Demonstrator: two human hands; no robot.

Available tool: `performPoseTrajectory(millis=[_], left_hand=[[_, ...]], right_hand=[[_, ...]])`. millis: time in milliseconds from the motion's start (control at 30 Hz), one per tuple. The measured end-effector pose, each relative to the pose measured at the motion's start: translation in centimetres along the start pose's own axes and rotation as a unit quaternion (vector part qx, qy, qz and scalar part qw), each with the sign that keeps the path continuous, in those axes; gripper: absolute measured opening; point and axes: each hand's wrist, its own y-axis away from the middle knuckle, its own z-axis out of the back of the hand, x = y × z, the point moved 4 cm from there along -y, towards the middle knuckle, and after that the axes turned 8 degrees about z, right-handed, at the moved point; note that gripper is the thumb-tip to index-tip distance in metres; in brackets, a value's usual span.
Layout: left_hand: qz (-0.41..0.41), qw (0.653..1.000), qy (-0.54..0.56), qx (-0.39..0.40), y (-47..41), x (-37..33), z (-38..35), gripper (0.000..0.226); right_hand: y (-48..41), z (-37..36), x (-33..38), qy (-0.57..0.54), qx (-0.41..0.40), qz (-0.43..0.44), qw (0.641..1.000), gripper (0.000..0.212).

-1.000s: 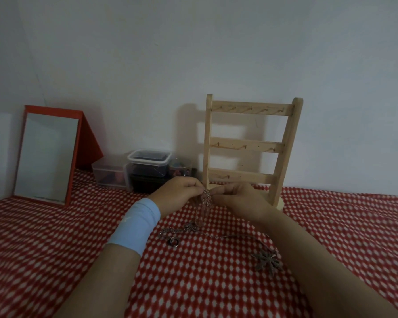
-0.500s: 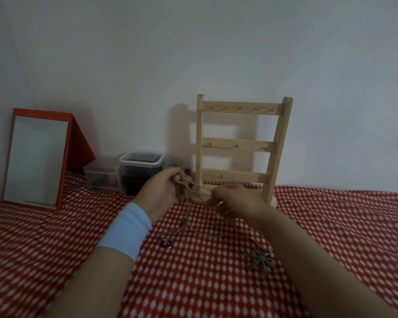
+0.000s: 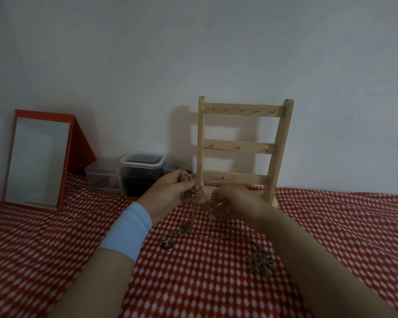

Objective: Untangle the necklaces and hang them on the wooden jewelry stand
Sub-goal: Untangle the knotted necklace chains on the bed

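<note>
Fingers [image 3: 186, 185] of left hand [image 3: 168, 193]: curled, chain loops of the necklaces [image 3: 194, 195] pinched against the thumb and held up just in front of the wooden jewelry stand [image 3: 238, 146]. On the right hand [image 3: 236, 203], fingertips are bunched on a thin strand just right of the knot. Exact pinch pt is blurred, but a strand is seen running into it.

Head view, rest of chains: strands hang from both hands down to the red checked cloth [image 3: 55, 249]. Ring pendant [image 3: 167, 244] lies on the cloth near the left wrist; leaf-shaped pendant [image 3: 262, 263] lies beside the right forearm. Nothing is hung on the stand hooks yet.

Step judged: knot being teased apart, early in the task. To be done well:
- Tension kept low; loops loosened rather than ends pulled.
- One strand isolated and fed back through w/ its pendant end free.
- Pendants left resting on the cloth so their wt isn't loading the knot.
- A hard pull likely tightens the tangle or snaps fine chain.

Not resolvable:
- No. of necklaces (2 assumed from 2 pendants), strand crossings, clasps.
- Stand base is partly hidden behind the hands.
- Contents of the plastic boxes [image 3: 143, 164] near the mirror [image 3: 37, 159] are too dark to ID.
- Forearms are cut off at the bottom edge.
</note>
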Motion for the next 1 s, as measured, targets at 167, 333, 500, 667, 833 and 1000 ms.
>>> performPoseTrajectory(millis=[167, 333, 500, 667, 833, 1000], left_hand=[[0.009, 1.0, 0.007, 0.015, -0.3, 0.1, -0.2, 0.018], [0.05, 0.998, 0.024, 0.015, -0.5, 0.6, -0.2, 0.015], [0.077, 0.997, 0.005, 0.016, -0.4, 1.0, 0.4, 0.018], [0.08, 0.997, -0.017, -0.003, -0.4, 1.1, 0.7, 0.019], [0.095, 0.995, -0.042, -0.012, -0.4, 1.3, 0.7, 0.021], [0.114, 0.992, -0.035, -0.034, -0.5, 1.4, 0.5, 0.022]], right_hand=[[0.0, -0.2, 1.7, 0.061, -0.093, 0.165, 0.98, 0.01], [0.5, -1.2, 3.0, 0.236, -0.09, 0.279, 0.926, 0.01], [0.2, -1.1, 2.6, 0.345, -0.129, 0.251, 0.895, 0.008], [0.1, -1.3, 2.0, 0.276, -0.083, 0.221, 0.932, 0.011], [0.3, -1.2, 2.0, 0.256, -0.054, 0.2, 0.944, 0.033], [0.2, -1.1, 2.0, 0.199, -0.02, 0.201, 0.959, 0.033]])
